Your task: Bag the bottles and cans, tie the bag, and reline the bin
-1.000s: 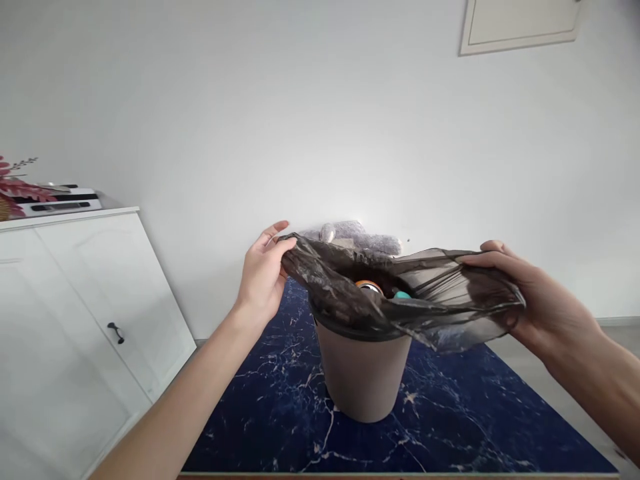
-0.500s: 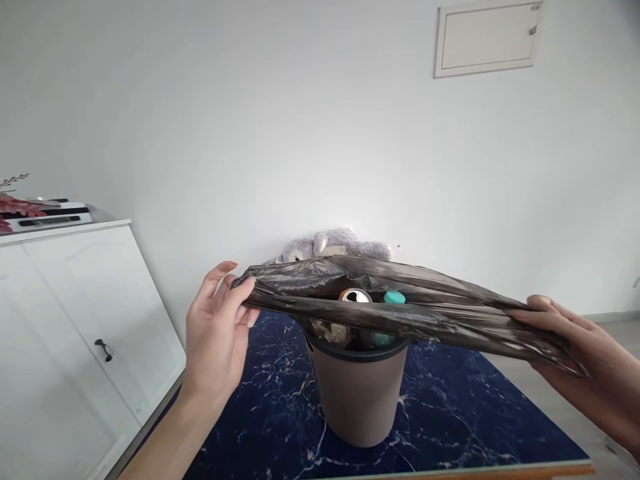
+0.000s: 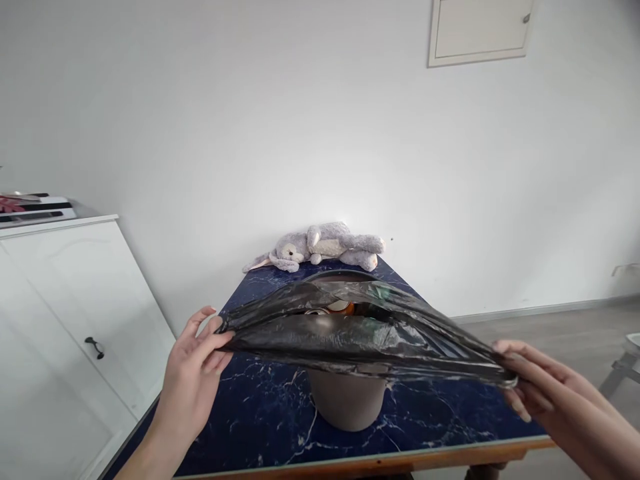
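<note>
A thin black trash bag [image 3: 320, 340] is stretched wide between my two hands over a grey-brown trash bin [image 3: 347, 403]. My left hand [image 3: 193, 363] pinches the bag's left edge between thumb and fingers. At the opposite end, my right hand [image 3: 545, 380] is closed on the right edge. Through the narrow slit of the opening, the top of an orange can [image 3: 341, 307] shows, with another round metal rim beside it. The bag covers most of the bin's rim, leaving the far part and the lower wall in sight.
The bin stands on a blue marble-patterned table [image 3: 265, 420] with a wooden front edge. A grey plush bunny [image 3: 320, 245] lies at the table's far end by the wall. To the left is a white cabinet [image 3: 50, 320]; a grey stool [image 3: 625, 367] shows at far right.
Both hands have lowered the bag edges, and the right hand has come inward. The bag now hangs over the bin's near rim. The teal cap is out of sight, and the bunny shows fully.
</note>
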`<state>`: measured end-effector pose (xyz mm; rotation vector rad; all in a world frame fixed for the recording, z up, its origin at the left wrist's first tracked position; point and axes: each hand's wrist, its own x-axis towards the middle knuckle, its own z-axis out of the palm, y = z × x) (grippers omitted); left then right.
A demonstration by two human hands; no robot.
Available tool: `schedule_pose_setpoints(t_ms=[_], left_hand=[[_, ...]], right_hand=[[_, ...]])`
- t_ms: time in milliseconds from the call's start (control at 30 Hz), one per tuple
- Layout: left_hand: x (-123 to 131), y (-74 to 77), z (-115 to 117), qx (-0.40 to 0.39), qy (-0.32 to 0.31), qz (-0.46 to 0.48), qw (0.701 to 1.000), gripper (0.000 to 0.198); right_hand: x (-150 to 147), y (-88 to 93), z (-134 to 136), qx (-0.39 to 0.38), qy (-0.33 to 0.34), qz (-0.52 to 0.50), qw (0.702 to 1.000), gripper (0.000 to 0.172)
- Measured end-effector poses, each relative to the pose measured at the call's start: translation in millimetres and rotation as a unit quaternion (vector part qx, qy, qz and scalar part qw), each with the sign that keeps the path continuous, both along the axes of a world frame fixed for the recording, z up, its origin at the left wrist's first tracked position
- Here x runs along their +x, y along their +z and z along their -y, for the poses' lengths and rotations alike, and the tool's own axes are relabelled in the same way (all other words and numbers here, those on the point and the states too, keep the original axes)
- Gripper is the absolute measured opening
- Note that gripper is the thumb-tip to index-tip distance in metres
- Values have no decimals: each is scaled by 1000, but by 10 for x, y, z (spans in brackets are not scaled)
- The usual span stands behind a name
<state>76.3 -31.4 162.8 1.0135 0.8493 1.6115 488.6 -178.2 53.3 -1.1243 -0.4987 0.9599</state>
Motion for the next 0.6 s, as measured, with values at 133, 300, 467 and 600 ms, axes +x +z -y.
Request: schedule_pose_setpoints(t_ms=[133,300,467,600], left_hand=[[-44,-175,50,-41,-13,55,998,53],[-29,-475,76,-62,-58,174,981,19],[119,-975,-32,-102,-98,-32,989,27],[292,-1003,-105,-25,-187,-176,966,64]], right_hand=[[-90,-317,20,-4,0,-55,998,44],[-223,-713,-106,93,19,-241,966,40],[-751,-1058,-270,35,54,-156,986,32],[-1075,-938,-374,57,70,-50,995,52]])
